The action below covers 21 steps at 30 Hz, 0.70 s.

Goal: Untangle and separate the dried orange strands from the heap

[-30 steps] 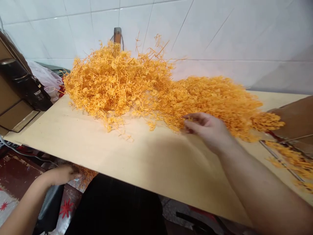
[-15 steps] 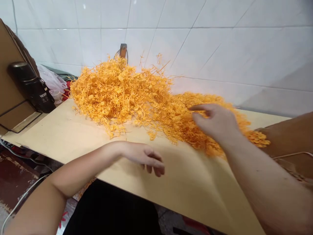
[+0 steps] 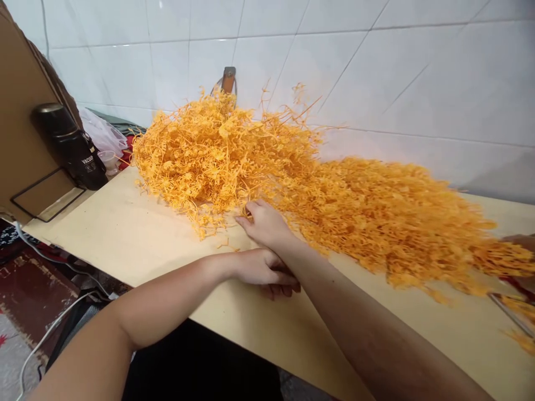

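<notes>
A big heap of thin orange strands (image 3: 292, 178) lies on a pale wooden board (image 3: 137, 239) along the tiled wall. My right hand (image 3: 263, 223) reaches across to the near edge of the heap, fingers spread and touching the strands. My left hand (image 3: 263, 270) rests on the board just under my right forearm, fingers curled loosely, holding nothing that I can see.
A black appliance (image 3: 71, 147) stands at the board's left end beside a brown cardboard panel (image 3: 20, 128). A clear plastic bag (image 3: 102, 133) lies behind it. A wooden handle (image 3: 228, 79) sticks up behind the heap. At the far right edge another hand (image 3: 522, 242) shows.
My right hand moved left from the middle of the heap to its near left edge. My left hand came up from below the board and now lies on it.
</notes>
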### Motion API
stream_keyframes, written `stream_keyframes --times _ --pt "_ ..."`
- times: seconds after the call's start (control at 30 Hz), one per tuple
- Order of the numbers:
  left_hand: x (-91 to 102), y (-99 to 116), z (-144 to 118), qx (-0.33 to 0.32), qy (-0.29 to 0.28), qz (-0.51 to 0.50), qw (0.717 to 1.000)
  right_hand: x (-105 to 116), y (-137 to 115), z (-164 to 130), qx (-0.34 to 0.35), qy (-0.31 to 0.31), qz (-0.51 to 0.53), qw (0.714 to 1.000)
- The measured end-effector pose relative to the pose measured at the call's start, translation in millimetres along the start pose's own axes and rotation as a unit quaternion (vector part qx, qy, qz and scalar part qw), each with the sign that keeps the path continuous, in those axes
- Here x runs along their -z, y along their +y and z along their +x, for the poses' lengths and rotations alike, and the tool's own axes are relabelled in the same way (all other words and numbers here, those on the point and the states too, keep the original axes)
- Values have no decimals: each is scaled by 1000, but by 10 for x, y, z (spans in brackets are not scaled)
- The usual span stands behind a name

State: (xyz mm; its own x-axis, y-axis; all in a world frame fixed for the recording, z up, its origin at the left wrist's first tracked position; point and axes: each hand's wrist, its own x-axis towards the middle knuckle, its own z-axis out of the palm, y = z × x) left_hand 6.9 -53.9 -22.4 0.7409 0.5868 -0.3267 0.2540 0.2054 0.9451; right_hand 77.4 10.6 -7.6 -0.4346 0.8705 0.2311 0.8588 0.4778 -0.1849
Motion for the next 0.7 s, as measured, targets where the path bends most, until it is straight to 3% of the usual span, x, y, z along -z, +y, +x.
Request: stream_keyframes --times 0.13,0.3,0.37,0.43,0.5,0.57,0.6,0.63,0.7 --pt "42 -17 -13 -26 42 24 998 184 52 -165 30 -4 83 996" --pt "207 -16 -88 -85 145 36 985 487 154 -472 -66 20 224 972" --pt "316 -6 -131 -122 227 42 965 549 171 -578 -92 33 252 963" --pt "431 13 -183 -175 380 85 904 561 160 -654 -94 40 262 960" --pt "535 37 -238 -225 540 190 789 541 124 -694 -96 33 263 959" --pt "618 57 -283 -231 632 310 671 517 77 -705 -102 13 272 957" --pt "653 61 -297 -218 649 359 634 512 53 -704 -105 5 281 954" --pt "686 59 -306 -197 654 396 614 514 31 -701 -107 2 292 950" --pt "752 40 -307 -151 642 436 612 537 -5 -703 -110 3 313 943"
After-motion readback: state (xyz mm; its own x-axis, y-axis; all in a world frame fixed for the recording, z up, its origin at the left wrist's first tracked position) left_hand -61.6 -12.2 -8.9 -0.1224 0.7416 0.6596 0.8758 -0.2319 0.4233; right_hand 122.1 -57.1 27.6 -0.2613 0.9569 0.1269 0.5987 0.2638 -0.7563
